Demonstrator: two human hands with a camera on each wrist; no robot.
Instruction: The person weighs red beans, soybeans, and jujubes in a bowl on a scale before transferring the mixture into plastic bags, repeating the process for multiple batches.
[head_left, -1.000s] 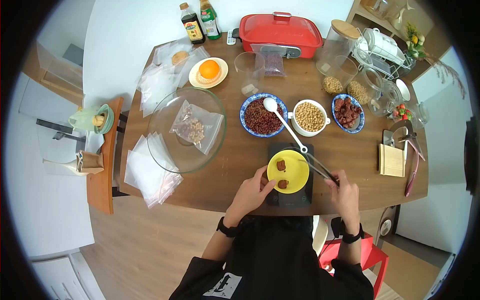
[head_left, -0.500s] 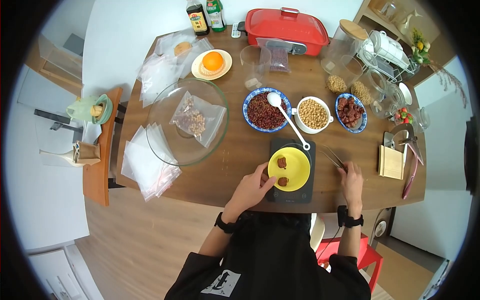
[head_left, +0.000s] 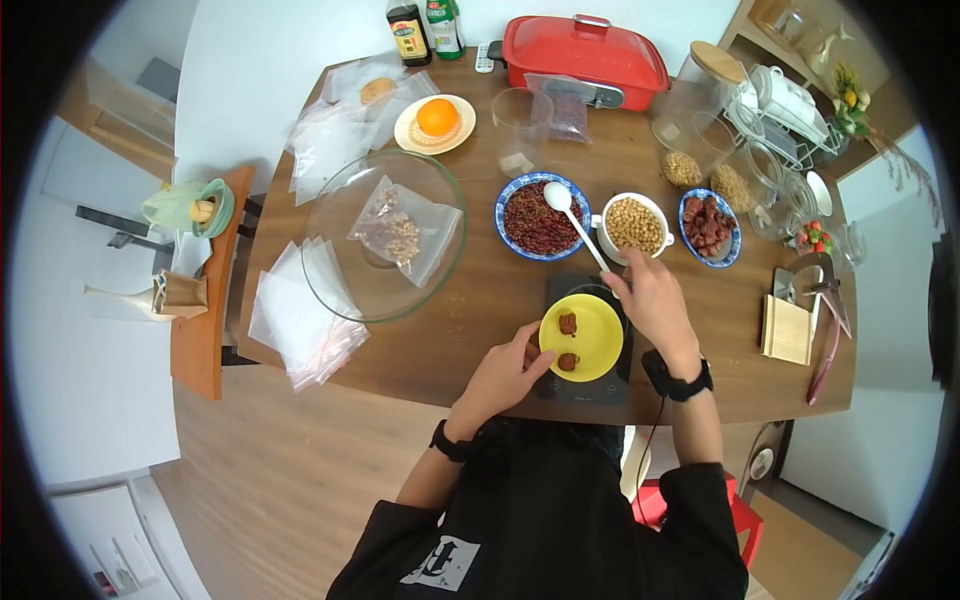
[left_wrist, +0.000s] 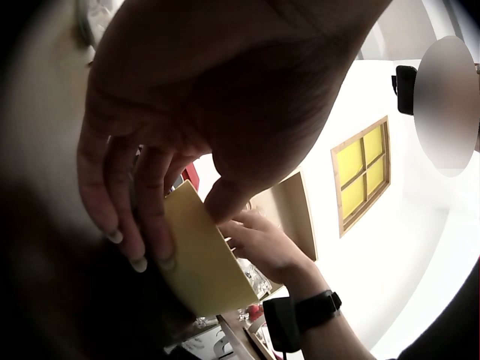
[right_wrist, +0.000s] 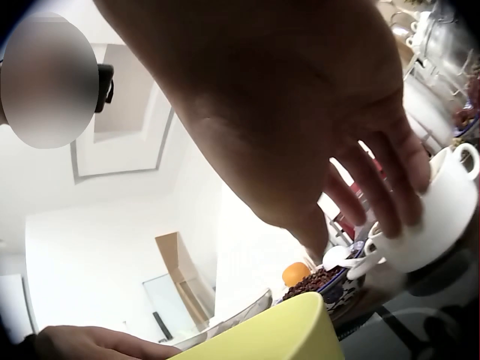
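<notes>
My left hand (head_left: 497, 378) pinches the near-left rim of a yellow bowl (head_left: 602, 345), thumb over the rim and fingers along its outer wall (left_wrist: 206, 259). Two brown dried pieces (head_left: 568, 323) lie in the bowl, which stands on a black kitchen scale (head_left: 590, 391). My right hand (head_left: 655, 300) reaches over the far right of the scale with fingers apart, close to the white spoon's handle (head_left: 587, 240) and a two-handled white bowl of soybeans (head_left: 633, 223). The spoon's head rests on a blue-rimmed bowl of red beans (head_left: 530, 222). The tweezers are out of sight.
A blue-rimmed dish of brown dried pieces (head_left: 708, 228) stands right of the soybeans. A large glass bowl (head_left: 335, 290) holds a filled zip bag. Plastic bags (head_left: 300, 320) lie at left. Glass jars (head_left: 690, 100) and a red electric cooker (head_left: 585, 60) stand at the back.
My right hand has let go of the tweezers it held and moved forward and left toward the spoon handle. My left hand stays on the yellow bowl's rim.
</notes>
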